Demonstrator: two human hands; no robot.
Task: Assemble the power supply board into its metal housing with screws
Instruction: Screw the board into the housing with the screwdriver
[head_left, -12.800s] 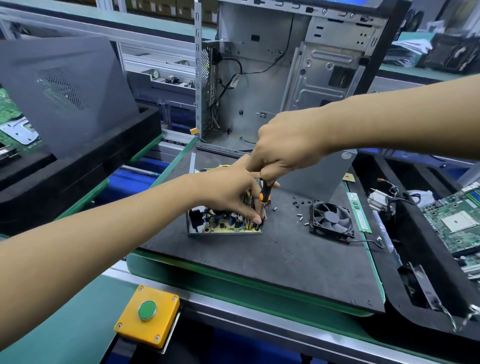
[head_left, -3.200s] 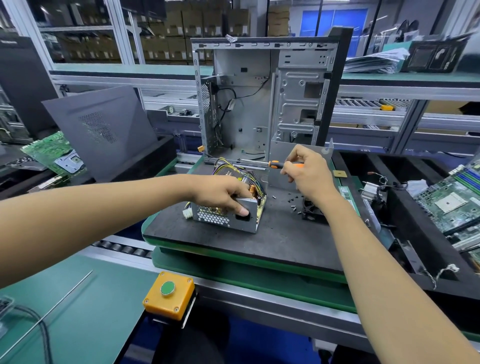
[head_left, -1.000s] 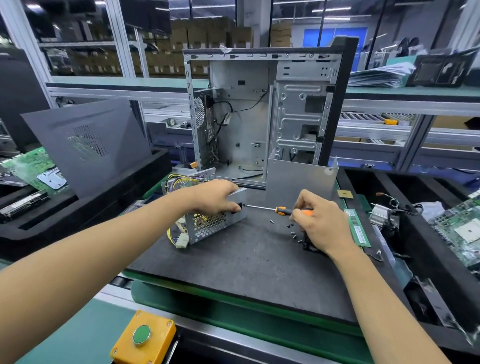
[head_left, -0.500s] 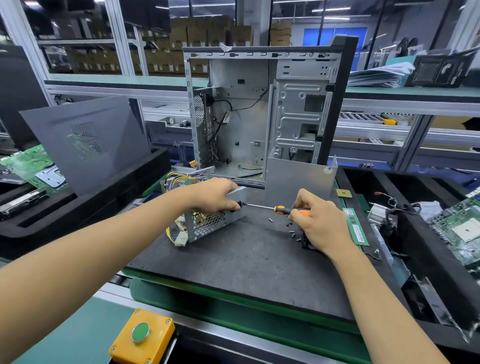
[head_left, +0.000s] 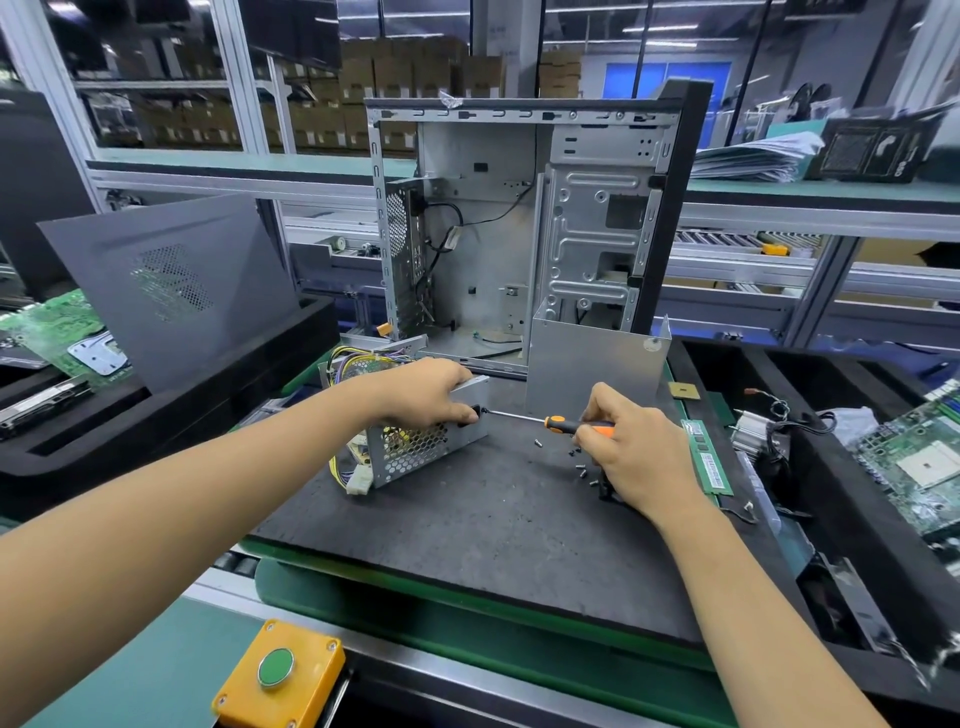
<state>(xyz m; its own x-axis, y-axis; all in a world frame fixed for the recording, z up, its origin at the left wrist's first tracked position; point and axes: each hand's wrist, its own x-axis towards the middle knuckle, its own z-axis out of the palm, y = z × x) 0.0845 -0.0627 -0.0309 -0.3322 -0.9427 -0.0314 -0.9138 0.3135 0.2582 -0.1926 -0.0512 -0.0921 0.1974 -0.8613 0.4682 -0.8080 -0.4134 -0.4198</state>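
Note:
The metal power supply housing (head_left: 415, 452) stands tilted on the dark work mat (head_left: 493, 530), its perforated side facing me, with yellow wires and a white connector spilling out at its left. My left hand (head_left: 421, 392) grips its top edge. My right hand (head_left: 628, 447) holds the orange-and-black screwdriver (head_left: 563, 423) horizontally, its tip at the housing's right face. Several loose screws (head_left: 576, 462) lie on the mat by my right hand. The board inside is mostly hidden.
An open computer case (head_left: 519, 234) stands at the back of the mat, a bent metal cover (head_left: 592, 369) before it. A memory stick (head_left: 709, 462) lies right. Black trays hold circuit boards on both sides. A yellow button box (head_left: 278, 670) sits at the near edge.
Earlier I drove a screw downward into the board, then the housing was turned onto its side. Over the last second both hands and the screwdriver have barely moved.

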